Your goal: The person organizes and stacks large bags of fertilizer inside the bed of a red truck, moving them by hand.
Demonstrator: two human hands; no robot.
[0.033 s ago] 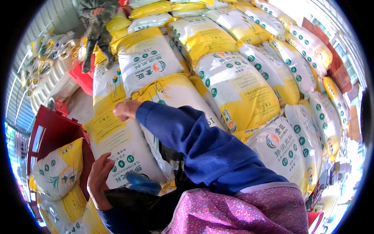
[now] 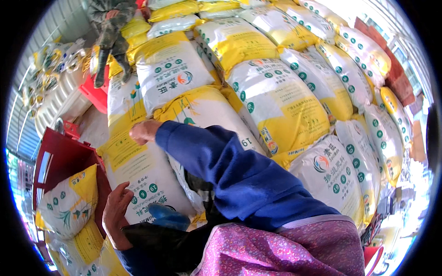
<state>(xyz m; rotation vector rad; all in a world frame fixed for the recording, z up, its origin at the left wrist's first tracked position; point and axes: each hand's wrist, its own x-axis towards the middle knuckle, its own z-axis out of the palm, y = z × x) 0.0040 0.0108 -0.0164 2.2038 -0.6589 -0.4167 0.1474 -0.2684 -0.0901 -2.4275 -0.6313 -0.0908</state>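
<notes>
A white and yellow fertilizer bag (image 2: 152, 177) lies flat in front of me. Over its yellow far part is my right hand (image 2: 143, 132), fingers curled down and closed; what they hold, if anything, is hidden. The blue sleeve of that arm crosses the neighbouring bag (image 2: 225, 110). Beside the near left edge of the first bag hangs my left hand (image 2: 116, 209), open and empty, its fingers stretched out. A blue shoe (image 2: 169, 216) shows at the bag's near end.
Stacked fertilizer bags (image 2: 281, 103) fill the middle and right. At left, a dark red cart or bin (image 2: 62, 156) stands behind another bag (image 2: 69, 202). A person in camouflage (image 2: 110, 32) sits at the far left, near a red container (image 2: 95, 92).
The view has shifted very slightly, and my right hand sits a little farther left. My left hand is nearly unchanged.
</notes>
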